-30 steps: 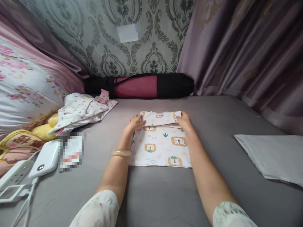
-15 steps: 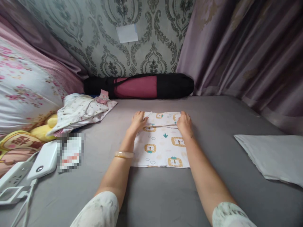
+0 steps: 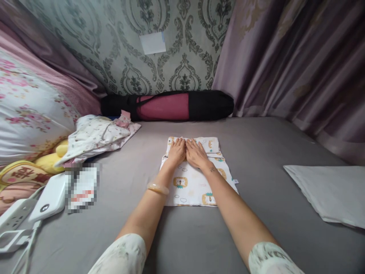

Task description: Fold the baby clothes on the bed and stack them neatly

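Note:
A white cloth (image 3: 196,184) printed with lion faces lies on the grey bed sheet in front of me, its far part folded over toward me. My left hand (image 3: 177,151) rests flat on the folded strip, fingers stretched out and pointing away. Right beside it, my right hand (image 3: 196,153) lies flat on the same strip with its fingers extended. The two hands nearly meet at the middle of the fold. A small tag (image 3: 235,181) sticks out at the cloth's right edge. The hands and forearms cover part of the print.
A black and maroon roll bag (image 3: 162,106) lies along the wall. To the left are crumpled printed clothing (image 3: 99,133), a white power bank (image 3: 49,198), a power strip (image 3: 17,213) and a floral pillow (image 3: 31,110). A folded pale cloth (image 3: 330,190) lies at the right.
Both hands have left the side edges of the fold and come inward to its middle, changing from gripping the corners to lying flat. The tag at the right edge now shows.

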